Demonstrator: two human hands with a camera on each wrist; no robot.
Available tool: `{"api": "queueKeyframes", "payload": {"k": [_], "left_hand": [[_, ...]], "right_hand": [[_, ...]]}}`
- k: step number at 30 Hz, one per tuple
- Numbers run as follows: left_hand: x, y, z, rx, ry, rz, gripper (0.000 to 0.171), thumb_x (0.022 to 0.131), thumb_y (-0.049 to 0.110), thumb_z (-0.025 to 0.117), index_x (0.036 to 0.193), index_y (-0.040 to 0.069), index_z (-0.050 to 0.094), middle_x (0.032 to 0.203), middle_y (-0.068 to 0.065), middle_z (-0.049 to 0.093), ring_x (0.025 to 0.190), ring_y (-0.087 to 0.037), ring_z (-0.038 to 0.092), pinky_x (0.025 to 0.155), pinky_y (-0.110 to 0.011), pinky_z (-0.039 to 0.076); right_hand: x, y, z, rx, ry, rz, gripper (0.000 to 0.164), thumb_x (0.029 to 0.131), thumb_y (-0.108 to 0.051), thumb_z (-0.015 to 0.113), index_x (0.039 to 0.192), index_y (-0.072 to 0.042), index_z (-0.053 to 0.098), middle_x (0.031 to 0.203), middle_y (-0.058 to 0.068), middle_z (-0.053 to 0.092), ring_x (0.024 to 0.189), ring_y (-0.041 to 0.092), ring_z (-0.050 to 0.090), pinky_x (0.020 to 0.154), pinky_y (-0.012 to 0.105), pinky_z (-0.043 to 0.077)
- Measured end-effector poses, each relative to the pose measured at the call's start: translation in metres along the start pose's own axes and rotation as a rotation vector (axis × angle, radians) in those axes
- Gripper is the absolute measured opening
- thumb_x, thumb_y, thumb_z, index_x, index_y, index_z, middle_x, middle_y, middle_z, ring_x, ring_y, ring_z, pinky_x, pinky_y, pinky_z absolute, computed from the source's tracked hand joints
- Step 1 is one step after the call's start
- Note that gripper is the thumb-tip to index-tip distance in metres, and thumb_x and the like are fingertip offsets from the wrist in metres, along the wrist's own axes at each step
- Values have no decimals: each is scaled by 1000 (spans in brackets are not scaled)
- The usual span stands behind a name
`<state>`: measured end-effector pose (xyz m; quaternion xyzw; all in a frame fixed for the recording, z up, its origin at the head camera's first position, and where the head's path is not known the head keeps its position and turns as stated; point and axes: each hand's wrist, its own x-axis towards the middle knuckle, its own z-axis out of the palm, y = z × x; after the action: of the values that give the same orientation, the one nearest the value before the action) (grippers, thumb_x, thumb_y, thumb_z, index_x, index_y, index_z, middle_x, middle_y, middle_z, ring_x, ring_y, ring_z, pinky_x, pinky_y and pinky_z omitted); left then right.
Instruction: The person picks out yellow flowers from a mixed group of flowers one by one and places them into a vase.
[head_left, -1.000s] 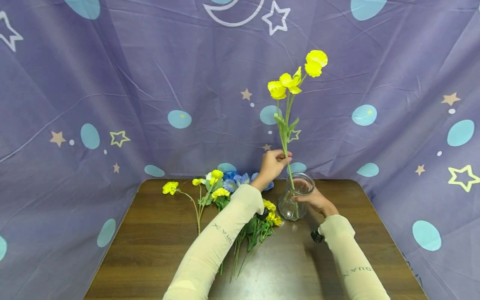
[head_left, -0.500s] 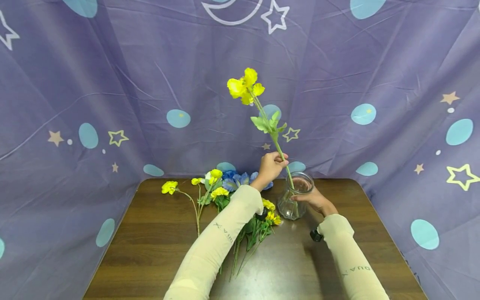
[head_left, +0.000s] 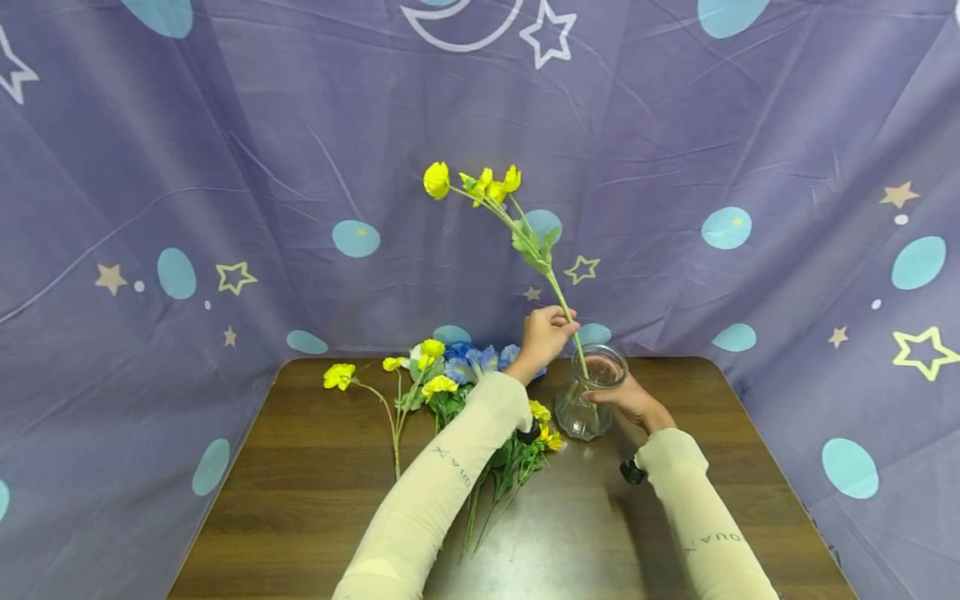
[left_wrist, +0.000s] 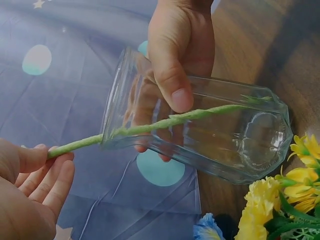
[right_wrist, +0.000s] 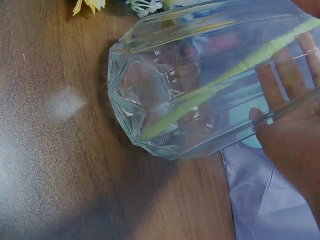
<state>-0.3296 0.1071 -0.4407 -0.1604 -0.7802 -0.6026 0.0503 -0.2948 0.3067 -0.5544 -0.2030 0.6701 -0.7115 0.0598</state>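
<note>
In the head view my left hand (head_left: 547, 337) pinches the green stem of a yellow flower spray (head_left: 491, 190) just above the mouth of a clear glass vase (head_left: 583, 410). The spray leans left, its several blooms high above the hand. My right hand (head_left: 633, 400) grips the upper side of the vase, which stands on the table. Through the glass in the left wrist view, the stem (left_wrist: 150, 126) runs from the rim down toward the faceted base, with the right thumb (left_wrist: 181, 99) pressed on the outside. The right wrist view shows the stem's lower end near the vase bottom.
Left of the vase, more yellow flowers (head_left: 439, 385) and blue flowers (head_left: 472, 363) lie on the brown wooden table (head_left: 300, 500), partly under the left sleeve (head_left: 450, 483). A purple patterned cloth (head_left: 420, 100) hangs behind and at both sides.
The yellow blooms have swung from upper right over to the left and turned as the stem was twisted. The right hand and vase have stayed in place.
</note>
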Motion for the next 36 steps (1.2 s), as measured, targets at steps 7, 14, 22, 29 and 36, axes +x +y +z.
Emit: {"api": "queueKeyframes", "payload": {"k": [7,14,22,29,36], "left_hand": [[-1,-1,5,13,4,-4,9,93,6,75,101,1,77,90,-11,78,81,-18,75,69,-21,57],[-1,1,15,60,16,73,6,91,4,77,96,1,78,85,-9,78,73,-14,74,64,-18,56],[4,5,20,100,42,111,8,89,2,77,96,-3,77,84,-11,78,75,-15,75,68,-13,54],[9,5,23,124,23,88,9,90,1,76,98,-1,78,86,-10,78,76,-16,75,70,-13,54],[11,5,28,199,-45,98,12,94,5,74,104,1,78,89,-9,78,79,-16,75,71,-14,53]], "right_hand": [[0,1,0,-9,-2,-9,63,78,25,66,136,18,43,123,-6,64,108,10,63,92,25,54],[-1,-1,2,-36,24,22,69,76,23,69,139,21,39,125,-4,63,113,12,61,95,26,52],[0,-2,2,-38,36,60,69,78,22,69,141,20,39,132,15,55,117,25,57,94,27,53],[-2,-3,3,-19,46,51,71,77,24,68,140,23,36,128,7,60,113,21,59,93,26,54],[-1,-5,4,-30,45,54,72,77,24,68,141,23,36,137,24,54,117,20,59,97,25,51]]}}
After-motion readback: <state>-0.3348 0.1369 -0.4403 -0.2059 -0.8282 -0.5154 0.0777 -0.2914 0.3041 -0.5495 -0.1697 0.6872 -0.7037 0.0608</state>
